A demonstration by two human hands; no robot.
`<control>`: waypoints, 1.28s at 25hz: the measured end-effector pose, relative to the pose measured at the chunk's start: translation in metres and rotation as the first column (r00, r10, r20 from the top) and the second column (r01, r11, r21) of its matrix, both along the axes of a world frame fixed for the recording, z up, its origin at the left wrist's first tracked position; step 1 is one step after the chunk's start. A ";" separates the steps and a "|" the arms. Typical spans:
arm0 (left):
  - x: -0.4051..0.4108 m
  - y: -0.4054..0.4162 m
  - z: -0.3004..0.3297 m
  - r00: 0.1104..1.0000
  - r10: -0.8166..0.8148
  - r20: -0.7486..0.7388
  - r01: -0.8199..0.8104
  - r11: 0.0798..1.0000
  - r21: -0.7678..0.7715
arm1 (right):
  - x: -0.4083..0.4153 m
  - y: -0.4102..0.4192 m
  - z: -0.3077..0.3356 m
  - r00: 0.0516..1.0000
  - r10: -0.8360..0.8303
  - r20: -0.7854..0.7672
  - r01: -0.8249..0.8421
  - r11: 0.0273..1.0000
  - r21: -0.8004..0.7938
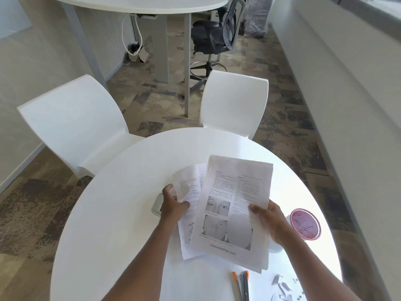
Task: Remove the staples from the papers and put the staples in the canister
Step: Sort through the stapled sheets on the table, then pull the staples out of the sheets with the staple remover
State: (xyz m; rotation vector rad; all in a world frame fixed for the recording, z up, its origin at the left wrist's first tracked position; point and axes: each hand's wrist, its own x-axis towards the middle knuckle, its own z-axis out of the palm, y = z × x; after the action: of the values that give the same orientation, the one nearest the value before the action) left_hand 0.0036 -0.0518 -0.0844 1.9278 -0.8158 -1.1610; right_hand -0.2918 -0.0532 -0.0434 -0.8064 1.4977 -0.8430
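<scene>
We take the round white table [121,192] as our landmark. Over its middle our right hand [272,224] grips the right edge of a printed stack of papers [236,205], thumb on the top sheet, which shows text, grey photographs of eyes and a web address along its bottom (the hand is a little blurred). Our left hand [173,205] pinches a second set of sheets [191,192] just left of that stack, thumb on top and fingers curled beneath, with the far corner of its top page curling upward; the stack overlaps this set. A small grey object [156,205] lies on the table just beyond the left hand, too hidden to name. Toward the table's right edge stands the canister [304,223], its pink patterned top facing us. At the near edge lies an orange-tipped tool with grey metal arms [242,284], and to its right are scattered paper scraps [282,285] and a few tiny dark specks, perhaps staples. Two white chairs [73,124] stand beyond the table.
</scene>
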 end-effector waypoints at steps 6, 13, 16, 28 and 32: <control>0.018 0.015 0.009 0.877 -0.044 -0.478 0.067 0.997 0.031 | 0.038 0.015 -0.002 0.993 0.113 0.028 -0.114 0.992 0.057; 0.038 0.020 0.024 0.847 -0.294 -0.444 0.285 0.954 -0.087 | 0.074 0.025 -0.003 0.985 0.173 0.022 -0.174 0.983 0.061; 0.043 0.022 0.042 0.866 -0.353 -0.355 0.300 0.934 -0.196 | 0.085 0.028 0.004 0.985 0.170 0.033 -0.172 0.984 0.046; 0.041 0.005 0.116 0.785 -0.549 -0.285 0.418 0.811 -0.410 | 0.070 0.022 0.058 0.971 0.220 0.094 -0.185 0.939 -0.291; 0.023 0.016 0.108 0.908 -0.416 -0.054 0.358 0.835 -0.418 | 0.080 0.030 0.055 0.949 -0.066 -0.307 -0.051 0.933 -0.357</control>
State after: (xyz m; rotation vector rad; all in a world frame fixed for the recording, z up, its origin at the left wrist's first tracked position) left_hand 0.0265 -0.0363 0.0232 1.3593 -1.2973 -1.2311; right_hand -0.2119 -0.0229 0.0114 -1.2575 1.6453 -1.0517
